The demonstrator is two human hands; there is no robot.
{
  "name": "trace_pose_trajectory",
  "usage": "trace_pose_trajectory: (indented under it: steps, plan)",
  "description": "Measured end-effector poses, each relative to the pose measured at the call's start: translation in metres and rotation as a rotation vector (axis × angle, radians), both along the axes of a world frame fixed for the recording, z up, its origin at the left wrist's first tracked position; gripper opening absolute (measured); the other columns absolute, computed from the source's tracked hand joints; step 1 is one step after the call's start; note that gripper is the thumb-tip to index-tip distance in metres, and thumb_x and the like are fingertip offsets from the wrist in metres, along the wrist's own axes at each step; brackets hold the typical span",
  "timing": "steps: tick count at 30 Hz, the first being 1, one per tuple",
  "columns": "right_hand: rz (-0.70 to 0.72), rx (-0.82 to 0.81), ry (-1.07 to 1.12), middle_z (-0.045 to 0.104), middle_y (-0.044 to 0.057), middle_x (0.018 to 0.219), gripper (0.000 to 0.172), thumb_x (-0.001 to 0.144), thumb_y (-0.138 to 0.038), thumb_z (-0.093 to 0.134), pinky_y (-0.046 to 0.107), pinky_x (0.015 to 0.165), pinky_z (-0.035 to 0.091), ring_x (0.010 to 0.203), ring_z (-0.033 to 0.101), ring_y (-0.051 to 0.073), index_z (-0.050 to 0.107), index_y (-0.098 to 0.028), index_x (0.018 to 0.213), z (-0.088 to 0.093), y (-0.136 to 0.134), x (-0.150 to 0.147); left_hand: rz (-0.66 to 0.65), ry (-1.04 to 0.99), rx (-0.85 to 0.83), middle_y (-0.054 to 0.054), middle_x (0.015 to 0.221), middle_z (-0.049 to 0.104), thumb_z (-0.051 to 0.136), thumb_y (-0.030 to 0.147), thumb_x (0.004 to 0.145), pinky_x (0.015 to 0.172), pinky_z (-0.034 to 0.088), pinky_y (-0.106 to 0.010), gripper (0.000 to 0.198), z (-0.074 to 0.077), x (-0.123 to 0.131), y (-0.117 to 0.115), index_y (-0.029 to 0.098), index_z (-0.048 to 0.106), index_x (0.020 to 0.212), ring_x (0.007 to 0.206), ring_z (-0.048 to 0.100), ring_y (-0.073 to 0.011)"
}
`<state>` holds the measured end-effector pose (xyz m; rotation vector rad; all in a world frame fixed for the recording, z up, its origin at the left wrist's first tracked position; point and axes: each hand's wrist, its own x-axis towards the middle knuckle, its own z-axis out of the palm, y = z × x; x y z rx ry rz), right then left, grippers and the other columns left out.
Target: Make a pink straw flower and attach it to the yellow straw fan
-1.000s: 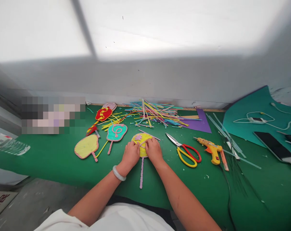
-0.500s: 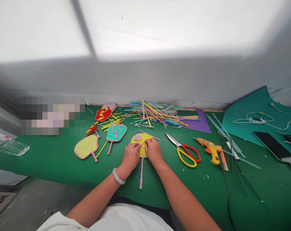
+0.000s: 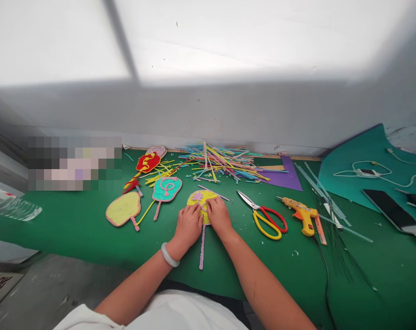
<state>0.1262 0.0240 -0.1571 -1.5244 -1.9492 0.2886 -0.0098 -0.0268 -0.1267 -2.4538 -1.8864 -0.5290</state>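
Observation:
A round yellow fan (image 3: 205,218) made of pipe cleaners lies flat on the green table, its lilac handle (image 3: 202,250) pointing toward me. A lilac flower (image 3: 197,197) sits on its upper left. My left hand (image 3: 190,224) rests on the fan's left side, fingertips pinched together near a short curved lilac pipe cleaner (image 3: 204,209) at the middle. From the right, my right hand (image 3: 219,215) pinches the other end of that piece, pressed to the fan's face. The fingers partly hide the strip. A straight lilac pipe cleaner (image 3: 213,193) lies just behind the fan.
Finished-looking fans, turquoise (image 3: 167,189), yellow (image 3: 123,209) and red (image 3: 148,162), lie to the left. Scissors (image 3: 259,213) and a yellow hot glue gun (image 3: 300,214) lie right. Behind is a pipe cleaner pile (image 3: 224,160). A bottle (image 3: 11,204) stands far left, a phone (image 3: 393,208) far right.
My left fingers have shifted slightly over the lilac strip toward the fan's middle, the hand turning a little. The right hand stays nearly in place, and the fan has not moved.

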Motion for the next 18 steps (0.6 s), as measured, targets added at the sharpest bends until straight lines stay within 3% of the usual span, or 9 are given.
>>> trace_pose_trajectory:
  steps: [12, 18]
  plan:
    - [0.04, 0.021, 0.067, 0.065, 0.01, 0.102, 0.023, 0.09, -0.012, 0.048, 0.033, 0.089, 0.046, 0.1, 0.058, 0.022, 0.066, -0.016, 0.104, -0.003, 0.003, 0.0, 0.0, 0.023, -0.028, -0.01, 0.133, 0.059, 0.047, 0.028, 0.096, 0.1, 0.037, -0.045, 0.035, 0.003, -0.003, 0.005, 0.019, 0.057, 0.129, 0.122, 0.05, -0.0277]
    - [0.05, 0.024, 0.065, 0.066, 0.009, 0.1, 0.022, 0.089, -0.01, 0.049, 0.033, 0.087, 0.047, 0.098, 0.059, 0.021, 0.068, -0.017, 0.099, -0.003, 0.005, 0.002, -0.089, 0.042, -0.069, -0.008, 0.124, 0.064, 0.047, 0.028, 0.096, 0.095, 0.039, -0.044, 0.028, 0.015, -0.016, 0.018, 0.023, 0.065, 0.117, 0.114, 0.054, -0.0258]
